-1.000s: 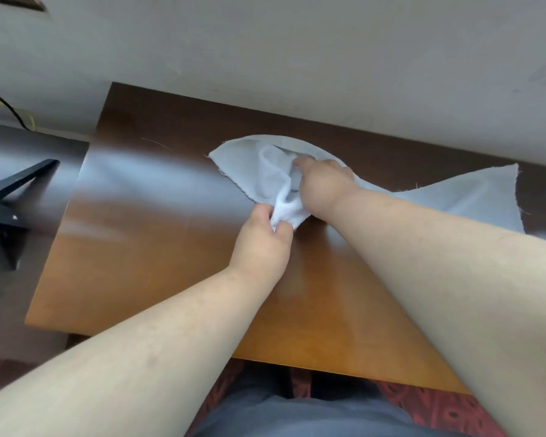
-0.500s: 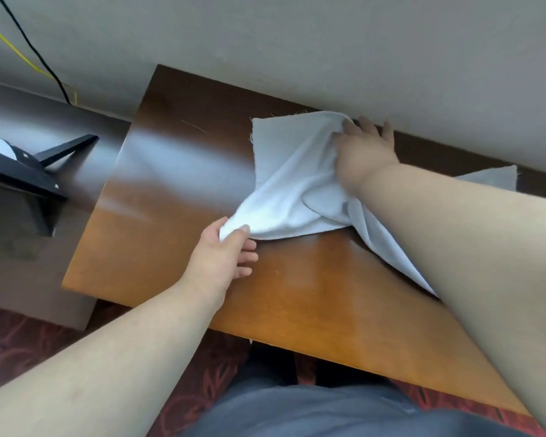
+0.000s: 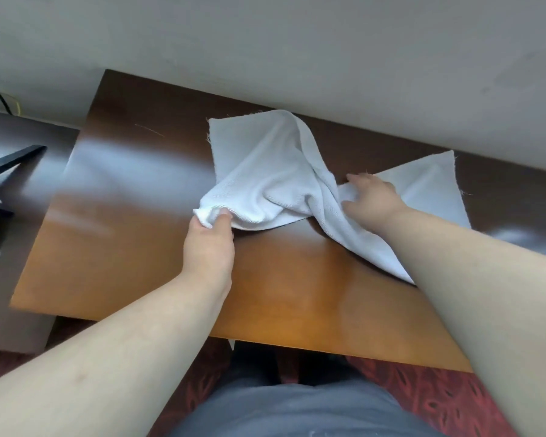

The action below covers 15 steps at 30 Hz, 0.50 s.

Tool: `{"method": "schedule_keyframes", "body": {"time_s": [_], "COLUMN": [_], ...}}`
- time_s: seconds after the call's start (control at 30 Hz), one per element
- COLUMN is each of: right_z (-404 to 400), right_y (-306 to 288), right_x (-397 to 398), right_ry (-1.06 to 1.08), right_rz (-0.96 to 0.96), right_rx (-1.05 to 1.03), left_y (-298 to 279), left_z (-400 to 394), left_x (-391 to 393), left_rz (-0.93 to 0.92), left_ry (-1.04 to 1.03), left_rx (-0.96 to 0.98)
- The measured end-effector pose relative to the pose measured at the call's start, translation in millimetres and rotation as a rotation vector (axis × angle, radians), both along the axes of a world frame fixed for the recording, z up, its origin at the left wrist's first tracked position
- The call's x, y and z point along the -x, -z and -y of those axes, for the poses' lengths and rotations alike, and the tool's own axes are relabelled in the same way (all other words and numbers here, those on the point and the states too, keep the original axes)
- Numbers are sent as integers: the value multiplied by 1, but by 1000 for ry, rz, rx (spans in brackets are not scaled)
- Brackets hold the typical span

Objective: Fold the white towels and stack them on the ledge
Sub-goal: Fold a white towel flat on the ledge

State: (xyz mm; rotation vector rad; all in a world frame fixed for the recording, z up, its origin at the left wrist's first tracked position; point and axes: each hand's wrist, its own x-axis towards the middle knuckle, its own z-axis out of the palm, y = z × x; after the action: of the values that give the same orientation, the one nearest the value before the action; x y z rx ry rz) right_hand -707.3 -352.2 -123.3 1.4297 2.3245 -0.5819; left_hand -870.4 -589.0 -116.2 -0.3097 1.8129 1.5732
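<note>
Since half a second ago my right hand [image 3: 371,197] slides off the far corner and presses flat, fingers spread, on the rumpled white terry towel [image 3: 275,171] lying on the brown wooden table [image 3: 133,247], while my left hand [image 3: 209,241] pinches its near corner, likely to pull it smooth.

The towel [image 3: 265,171] is white. The table [image 3: 139,247] is shiny orange-brown wood. The wall [image 3: 297,42] is grey. The carpet [image 3: 429,402] is red with dark shapes.
</note>
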Motion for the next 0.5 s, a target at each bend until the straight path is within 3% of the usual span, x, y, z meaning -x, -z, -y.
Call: {"method": "schedule_keyframes", "body": {"time_s": [0.07,0.2,0.3,0.4,0.5], "right_z": [-10,-7,7,17,16], "right_y": [5,1,-3,0,3], "right_x": [-4,-9,-17,-26,-26], "right_ry": [-119,38,64,-32,-57], "right_rz": [92,-256,-386,-261,-223], "right_rx": [-24,-135,-36,58,34], "left_y": [-1,-6,-7,-5,3], "left_z": [-3,-7,-14,-23,-37], "left_x": [5,3,-3,-31,-66], "left_rz": [48,107,260,449,522], "left_ry": [-81,-185,-315,-197,-22], "left_rx": [-95,-179,-306,-281,-235]}}
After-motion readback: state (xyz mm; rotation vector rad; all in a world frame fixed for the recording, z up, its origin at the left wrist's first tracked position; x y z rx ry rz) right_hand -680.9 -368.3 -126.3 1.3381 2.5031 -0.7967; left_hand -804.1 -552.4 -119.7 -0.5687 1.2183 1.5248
